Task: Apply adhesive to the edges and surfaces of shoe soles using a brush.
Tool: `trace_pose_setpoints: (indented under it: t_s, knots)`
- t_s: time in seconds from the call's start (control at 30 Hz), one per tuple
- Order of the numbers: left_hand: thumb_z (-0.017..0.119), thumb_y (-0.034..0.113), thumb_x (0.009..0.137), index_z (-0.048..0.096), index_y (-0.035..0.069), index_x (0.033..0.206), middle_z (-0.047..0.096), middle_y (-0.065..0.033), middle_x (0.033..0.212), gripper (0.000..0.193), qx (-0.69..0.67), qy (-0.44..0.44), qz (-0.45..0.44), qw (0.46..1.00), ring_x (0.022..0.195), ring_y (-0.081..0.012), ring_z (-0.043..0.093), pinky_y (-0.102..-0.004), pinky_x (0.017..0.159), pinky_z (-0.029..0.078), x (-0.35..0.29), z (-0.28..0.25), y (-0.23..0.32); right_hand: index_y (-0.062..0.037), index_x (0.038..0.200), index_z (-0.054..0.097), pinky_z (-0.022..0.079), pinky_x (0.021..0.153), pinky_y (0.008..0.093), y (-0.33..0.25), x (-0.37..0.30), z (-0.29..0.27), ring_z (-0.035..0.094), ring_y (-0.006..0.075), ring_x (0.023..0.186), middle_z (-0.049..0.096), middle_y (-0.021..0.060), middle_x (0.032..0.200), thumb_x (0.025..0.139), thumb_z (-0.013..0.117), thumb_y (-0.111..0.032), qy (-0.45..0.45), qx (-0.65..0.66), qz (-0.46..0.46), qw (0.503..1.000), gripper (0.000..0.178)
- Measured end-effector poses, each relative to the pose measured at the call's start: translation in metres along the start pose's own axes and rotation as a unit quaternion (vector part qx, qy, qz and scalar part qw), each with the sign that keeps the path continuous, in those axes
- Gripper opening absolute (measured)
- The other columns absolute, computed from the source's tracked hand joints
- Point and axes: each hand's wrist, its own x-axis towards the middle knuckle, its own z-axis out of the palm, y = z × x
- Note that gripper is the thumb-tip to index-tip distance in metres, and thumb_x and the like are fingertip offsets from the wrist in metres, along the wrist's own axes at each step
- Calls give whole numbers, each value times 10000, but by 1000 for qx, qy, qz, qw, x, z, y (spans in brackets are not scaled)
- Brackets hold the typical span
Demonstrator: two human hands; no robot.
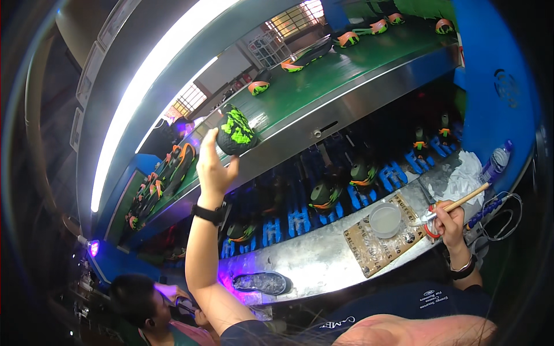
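Note:
My left hand (214, 170) is raised at the edge of the green conveyor, its fingers and thumb around a shoe (235, 130) whose black and bright green underside faces me. At the right of the metal bench, my right hand (450, 224) grips a brush (468, 197) by its wooden handle, the pale head pointing left. Just left of that hand, a clear cup (385, 221) of whitish liquid stands on a printed brown cardboard sheet (369, 252). By the fingers is a red-rimmed thing (430, 230), partly hidden. A dark shoe sole (262, 283) lies flat on the bench.
Several orange, black and green shoes ride the green conveyor (340, 75). Below it, blue holders (299, 222) carry more shoes. Crumpled white cloth or paper (464, 180) and a bottle (497, 158) sit at the bench's right end. A co-worker (138, 303) is at lower left.

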Motion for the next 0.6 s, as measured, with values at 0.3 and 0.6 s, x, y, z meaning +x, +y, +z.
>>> trace_pose_setpoints:
  t_s: [0.3,0.6]
  knots:
    - [644,63,603,433,32,940,426,-173,1073,399,-89,-214,52,971,997,-322,448,-353,834,369,46,47,11,8,743,492,216,316,171,0,-4,-22,302,33,338,389,-1,465,774,506,-100,25,4,-11,1000,114]
    - [497,113,599,495,-17,1052,509,-179,1068,471,-53,-302,-365,879,992,-231,482,-308,840,361,51,97,-110,-13,725,486,202,301,169,11,-1,-46,287,28,317,378,-14,455,772,510,-101,39,27,-19,999,103]
